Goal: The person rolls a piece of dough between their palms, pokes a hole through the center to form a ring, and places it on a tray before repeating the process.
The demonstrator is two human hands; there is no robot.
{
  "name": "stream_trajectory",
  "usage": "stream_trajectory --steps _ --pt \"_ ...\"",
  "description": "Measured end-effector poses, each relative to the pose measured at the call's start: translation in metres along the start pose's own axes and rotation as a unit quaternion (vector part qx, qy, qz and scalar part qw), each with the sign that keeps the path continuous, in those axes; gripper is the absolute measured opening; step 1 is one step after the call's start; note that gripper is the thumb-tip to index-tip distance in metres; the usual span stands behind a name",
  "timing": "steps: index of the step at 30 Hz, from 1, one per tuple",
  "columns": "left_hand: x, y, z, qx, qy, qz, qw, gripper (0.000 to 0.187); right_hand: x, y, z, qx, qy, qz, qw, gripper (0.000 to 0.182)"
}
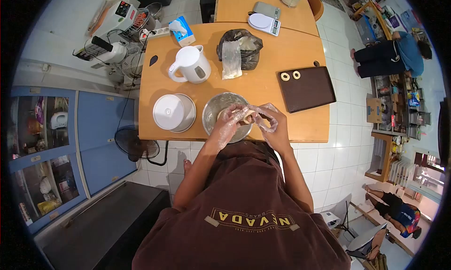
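As left hand and right hand pinch dough | bowl sits beneath | tray holds 2 rings

Cream dough; 2 cream rings; brown tray.

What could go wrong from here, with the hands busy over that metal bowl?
Perhaps three things. The dough between the left hand and right hand might tear or drop. Both hands look coated in white, so it could stick. And the bowl sits by the table's near edge, so a bump might tip it.
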State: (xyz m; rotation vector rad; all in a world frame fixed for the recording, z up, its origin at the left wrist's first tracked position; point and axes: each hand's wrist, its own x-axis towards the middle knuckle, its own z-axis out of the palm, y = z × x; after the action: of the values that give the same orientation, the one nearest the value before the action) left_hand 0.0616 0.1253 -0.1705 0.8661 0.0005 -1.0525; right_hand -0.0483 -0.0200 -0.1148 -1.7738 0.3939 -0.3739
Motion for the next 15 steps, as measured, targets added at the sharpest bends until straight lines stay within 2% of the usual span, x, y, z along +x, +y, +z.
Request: stream_trajectory --steps 4,9,13,15 --pt "0.011 -0.01 -0.001 -0.011 -0.037 0.04 0.998 0.016 0.003 -0.004 0.001 0.134 0.014 0.03 0.99 0.023" --pt "0.017 -0.017 0.014 -0.049 -0.01 0.045 0.998 0.012 0.008 0.004 -0.019 0.103 0.001 0.036 0.994 0.025" --pt "0.022 -0.021 0.037 -0.087 0.005 0.035 0.996 0.01 0.01 0.008 -0.032 0.106 0.027 0.026 0.994 0.025" --pt "0.026 -0.025 0.047 -0.049 0.009 0.053 0.997 0.01 0.009 0.004 -0.04 0.116 0.017 0.028 0.993 0.024"
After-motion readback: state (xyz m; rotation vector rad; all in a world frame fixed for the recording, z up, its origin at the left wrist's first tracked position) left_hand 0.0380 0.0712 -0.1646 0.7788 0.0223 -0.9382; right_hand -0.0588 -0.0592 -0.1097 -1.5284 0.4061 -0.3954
